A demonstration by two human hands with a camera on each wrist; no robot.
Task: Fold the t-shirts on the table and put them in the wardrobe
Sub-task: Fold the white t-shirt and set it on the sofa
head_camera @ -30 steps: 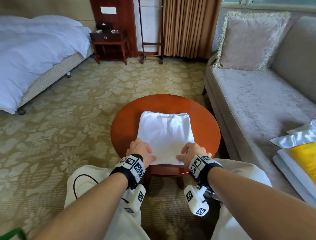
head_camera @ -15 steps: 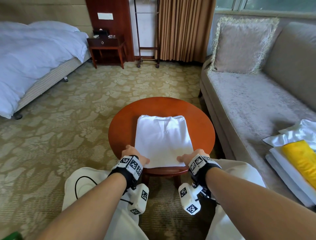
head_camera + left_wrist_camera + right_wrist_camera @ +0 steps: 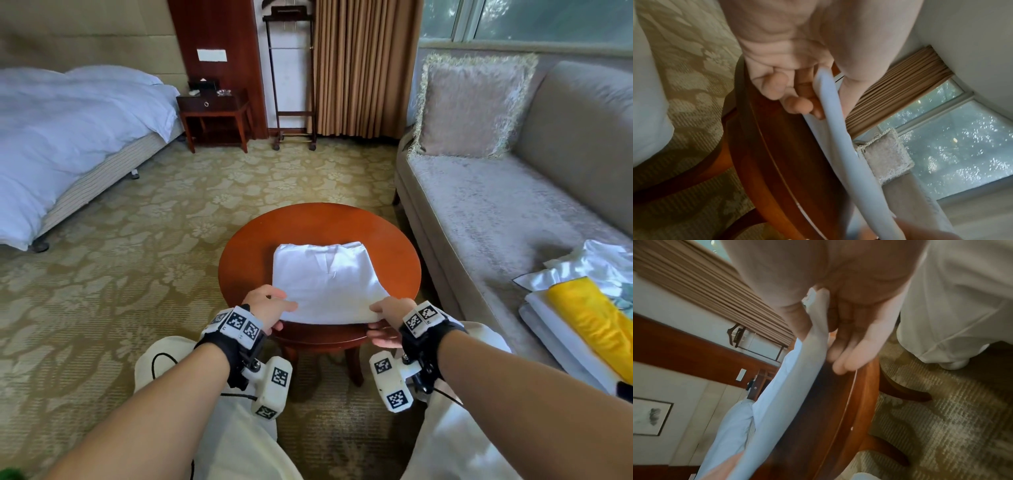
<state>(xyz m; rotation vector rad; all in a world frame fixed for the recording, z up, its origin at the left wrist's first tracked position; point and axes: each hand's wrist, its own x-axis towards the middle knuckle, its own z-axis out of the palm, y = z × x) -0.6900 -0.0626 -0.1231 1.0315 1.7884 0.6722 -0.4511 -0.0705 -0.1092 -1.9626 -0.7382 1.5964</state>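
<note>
The white t-shirt (image 3: 325,281) lies folded on the desk (image 3: 246,260); both hands' fingers (image 3: 286,305) pinch its near edge; the wardrobe remains.

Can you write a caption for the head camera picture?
Both hands, left hand and right hand, lift the near edge of a folded white t-shirt off a round wooden table.
</note>
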